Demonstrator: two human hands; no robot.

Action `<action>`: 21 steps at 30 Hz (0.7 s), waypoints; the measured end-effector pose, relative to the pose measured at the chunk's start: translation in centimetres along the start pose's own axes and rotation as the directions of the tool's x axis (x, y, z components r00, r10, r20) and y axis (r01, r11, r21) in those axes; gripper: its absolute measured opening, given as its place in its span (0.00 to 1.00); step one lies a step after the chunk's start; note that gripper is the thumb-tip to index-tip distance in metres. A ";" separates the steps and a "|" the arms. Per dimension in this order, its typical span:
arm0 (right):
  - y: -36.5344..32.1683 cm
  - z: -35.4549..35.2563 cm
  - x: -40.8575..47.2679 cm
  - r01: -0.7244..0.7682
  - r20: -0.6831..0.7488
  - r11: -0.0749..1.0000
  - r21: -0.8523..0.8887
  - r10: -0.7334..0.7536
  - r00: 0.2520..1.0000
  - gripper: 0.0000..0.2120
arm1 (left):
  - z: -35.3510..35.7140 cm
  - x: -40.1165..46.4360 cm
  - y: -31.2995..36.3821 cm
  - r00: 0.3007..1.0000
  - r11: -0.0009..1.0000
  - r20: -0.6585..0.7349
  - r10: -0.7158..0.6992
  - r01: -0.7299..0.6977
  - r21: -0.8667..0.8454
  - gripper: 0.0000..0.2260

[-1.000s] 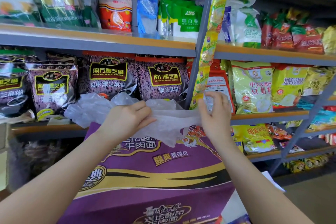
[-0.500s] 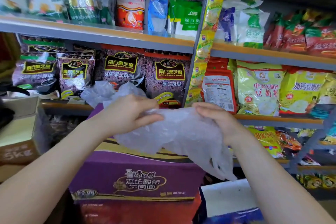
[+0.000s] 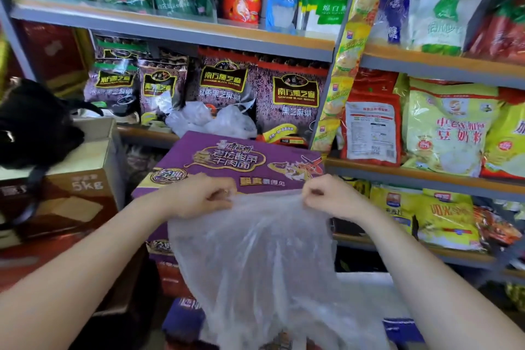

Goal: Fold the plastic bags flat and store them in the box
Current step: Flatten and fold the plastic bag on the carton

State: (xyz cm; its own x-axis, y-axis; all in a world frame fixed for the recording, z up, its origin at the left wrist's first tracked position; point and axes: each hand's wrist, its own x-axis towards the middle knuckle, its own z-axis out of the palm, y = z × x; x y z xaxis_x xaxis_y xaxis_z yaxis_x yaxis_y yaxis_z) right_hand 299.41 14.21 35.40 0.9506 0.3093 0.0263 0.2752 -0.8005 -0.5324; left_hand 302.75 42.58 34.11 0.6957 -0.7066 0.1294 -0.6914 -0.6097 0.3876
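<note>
bag [image 3: 255, 258] now hangs lower — both hands, left [image 3: 199, 196] and right [image 3: 332, 197], pinching its top edge, bottom cut off

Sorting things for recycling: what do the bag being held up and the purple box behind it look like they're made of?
The bag: thin, translucent plastic film, slightly cloudy; it wrinkles, drapes limp, and shapes show through. Both hands pinch its top edge, left hand, right hand.
The purple box: probably printed cardboard with a glossy coating, judging by flat panels, crisp edges and sheen.

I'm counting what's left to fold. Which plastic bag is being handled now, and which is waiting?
The clear plastic bag hanging from both hands, left hand and right hand, is being handled. The crumpled bag sits untouched behind the purple box.
</note>
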 end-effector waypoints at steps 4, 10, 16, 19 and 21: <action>-2.1 1.0 2.8 0.021 0.001 0.999 0.027 -0.021 1.000 0.06 | -1.1 1.8 -1.4 0.992 0.999 -0.124 -0.002 0.008 0.046 0.05; -5.8 1.9 10.6 0.153 -0.020 0.953 0.261 -0.153 0.988 0.07 | -4.6 5.4 -3.2 0.963 0.998 -0.262 0.064 -0.068 -0.004 0.03; -5.0 0.9 16.9 0.115 -0.306 0.952 0.283 -0.024 0.952 0.06 | -6.5 7.2 -7.8 0.794 0.996 -0.604 0.070 -0.025 0.082 0.26; -3.4 0.0 18.8 0.010 -0.416 0.961 0.275 0.110 0.903 0.05 | -5.4 7.0 -10.3 0.791 0.965 -0.562 -0.242 0.134 -0.228 0.33; -1.9 -0.1 19.5 -0.082 -0.458 0.954 0.290 0.213 0.863 0.10 | -4.8 6.4 -11.5 0.802 0.816 -0.308 -0.512 0.342 -0.466 0.28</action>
State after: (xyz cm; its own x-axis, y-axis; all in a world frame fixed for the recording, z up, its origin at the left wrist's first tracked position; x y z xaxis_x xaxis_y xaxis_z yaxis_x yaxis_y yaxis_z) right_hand 317.40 21.68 36.98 0.9449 -0.1389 0.2965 0.1427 -0.6402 -0.7548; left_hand 316.10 46.75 34.89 0.9718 -0.1439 0.1868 -0.2357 -0.5717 0.7859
